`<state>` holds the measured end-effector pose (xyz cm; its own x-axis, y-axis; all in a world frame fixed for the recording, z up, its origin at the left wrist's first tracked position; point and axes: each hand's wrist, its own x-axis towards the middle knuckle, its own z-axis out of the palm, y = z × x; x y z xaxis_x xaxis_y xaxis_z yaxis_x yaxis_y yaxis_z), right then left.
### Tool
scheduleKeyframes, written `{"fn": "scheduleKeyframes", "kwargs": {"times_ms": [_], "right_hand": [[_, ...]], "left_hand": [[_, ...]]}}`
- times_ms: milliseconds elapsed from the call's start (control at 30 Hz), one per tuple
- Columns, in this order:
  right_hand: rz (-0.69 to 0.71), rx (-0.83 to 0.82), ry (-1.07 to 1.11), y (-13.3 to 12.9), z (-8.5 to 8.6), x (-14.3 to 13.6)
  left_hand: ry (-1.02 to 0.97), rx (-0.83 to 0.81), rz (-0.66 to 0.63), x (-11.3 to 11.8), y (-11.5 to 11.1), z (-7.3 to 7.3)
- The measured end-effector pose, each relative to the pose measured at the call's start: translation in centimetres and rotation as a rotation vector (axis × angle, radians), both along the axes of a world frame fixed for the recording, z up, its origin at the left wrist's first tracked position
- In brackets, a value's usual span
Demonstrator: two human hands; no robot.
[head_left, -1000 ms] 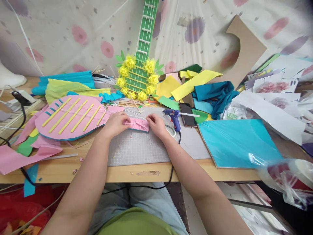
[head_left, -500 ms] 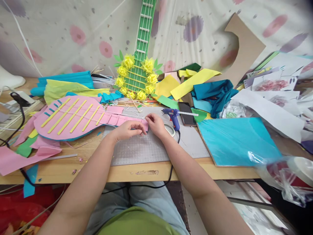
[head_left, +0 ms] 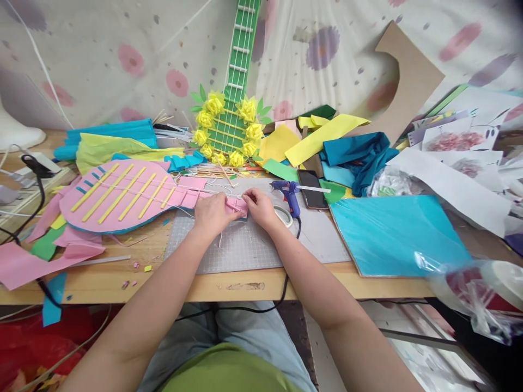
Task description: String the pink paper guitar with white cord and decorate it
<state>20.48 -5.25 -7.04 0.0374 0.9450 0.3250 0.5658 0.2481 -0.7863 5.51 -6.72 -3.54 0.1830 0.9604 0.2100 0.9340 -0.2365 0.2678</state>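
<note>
A pink paper guitar (head_left: 134, 188) with yellow strips and a blue edge lies flat, its narrow neck pointing right. My left hand (head_left: 212, 215) is closed around the neck near its end, thumb toward the tip. At the tip, my right hand (head_left: 260, 207) pinches thin white string (head_left: 229, 194), which runs back over the guitar's body. A second loose strand curls below the neck. The fingertips partly hide the neck's end. Beneath both hands is a grey cutting mat (head_left: 245, 250).
Right of my hands are a blue glue gun (head_left: 290, 196) with its cord, a tape roll (head_left: 284, 216) and a phone (head_left: 314, 188). A green guitar with yellow flowers (head_left: 231, 125) stands behind. A blue board (head_left: 402, 237) lies at right. Pink scraps (head_left: 49, 261) lie at left.
My left hand has turned and come down from hovering beside the neck to grip it. The right hand stays at the tip, nearly unmoved. A loose strand now shows below the neck.
</note>
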Motion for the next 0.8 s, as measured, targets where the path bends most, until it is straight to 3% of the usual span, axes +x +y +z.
{"fn": "scheduleKeyframes", "kwargs": {"times_ms": [167, 400, 500, 633, 800], "right_hand": [[0.006, 0.026, -0.042, -0.1, 0.0, -0.1], [-0.026, 0.081, -0.099, -0.2, 0.1, 0.0], [-0.038, 0.101, -0.135, -0.4, 0.2, -0.1], [-0.05, 0.11, -0.143, -0.6, 0.5, -0.3], [-0.094, 0.094, -0.141, -0.6, 0.6, -0.3]], "left_hand": [[-0.128, -0.035, -0.031, -0.1, 0.3, -0.6], [-0.651, -0.185, -0.319, -0.5, 0.5, -0.8], [-0.861, -0.295, -0.387, -0.3, 0.7, -1.1], [-1.054, -0.446, -0.344, 0.3, 0.7, -1.2], [-1.211, -0.597, -0.239, 0.7, 0.1, -0.3]]}}
